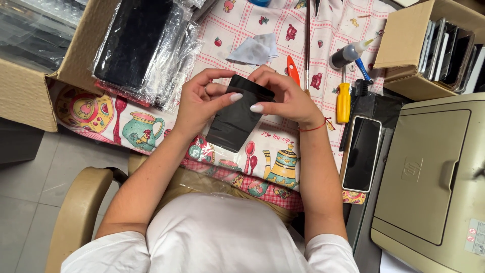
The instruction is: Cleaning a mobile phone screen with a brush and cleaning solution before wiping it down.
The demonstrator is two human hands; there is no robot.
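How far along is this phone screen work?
Hard to say what is finished: one phone lies aside by the printer. In hand: the left hand and right hand hold a black panel. Left, perhaps: wrapped panels piled in plastic, more in a box.

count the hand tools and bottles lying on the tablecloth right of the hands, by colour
orange-handled tool: 1
yellow-handled screwdriver: 1
blue-handled tool: 1
black brush: 1
dark squeeze bottle: 1
total: 5
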